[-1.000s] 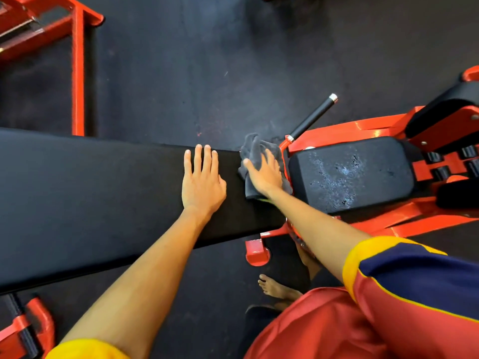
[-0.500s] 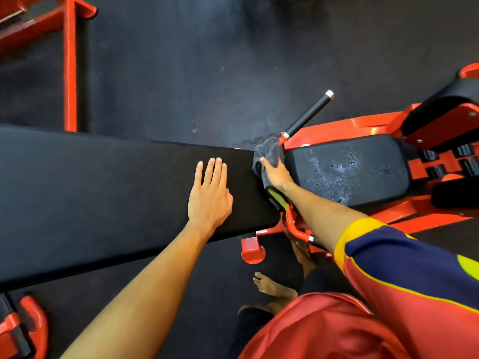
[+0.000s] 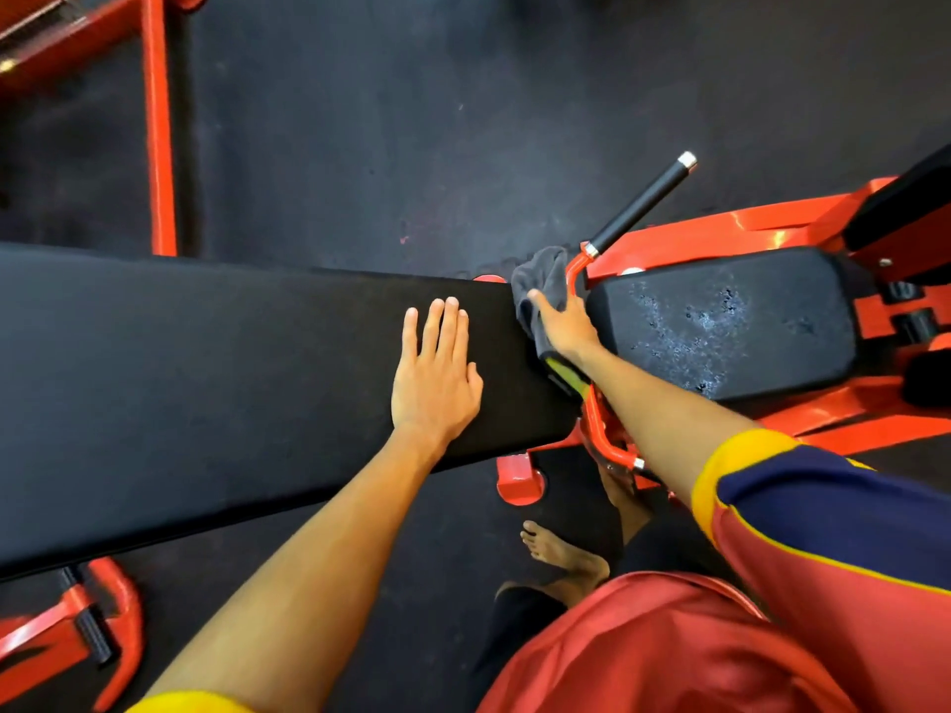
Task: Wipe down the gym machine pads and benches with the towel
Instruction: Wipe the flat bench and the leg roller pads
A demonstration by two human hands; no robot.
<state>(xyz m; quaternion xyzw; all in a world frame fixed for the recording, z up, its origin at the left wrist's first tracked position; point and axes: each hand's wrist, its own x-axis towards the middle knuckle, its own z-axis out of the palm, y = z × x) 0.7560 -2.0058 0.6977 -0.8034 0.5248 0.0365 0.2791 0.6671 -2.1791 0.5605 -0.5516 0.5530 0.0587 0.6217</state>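
A long black bench pad runs from the left edge to the middle. My left hand rests flat on its right part, fingers straight and together. A dark grey towel is bunched at the pad's right end, in the gap before the shorter black seat pad, which has worn, flaky patches. My right hand presses the towel against the end of the long pad. Its index finger lies straight on the cloth; its other fingers are hidden in the gap.
A black-gripped handle on a red bar sticks up just behind the towel. Red machine frame surrounds the seat pad; another red frame stands at the top left and a red bracket at the bottom left. My bare foot stands on dark rubber floor.
My right hand has slid the towel off the top of the long pad onto its right end, into the gap. My left hand has shifted slightly right along the pad.
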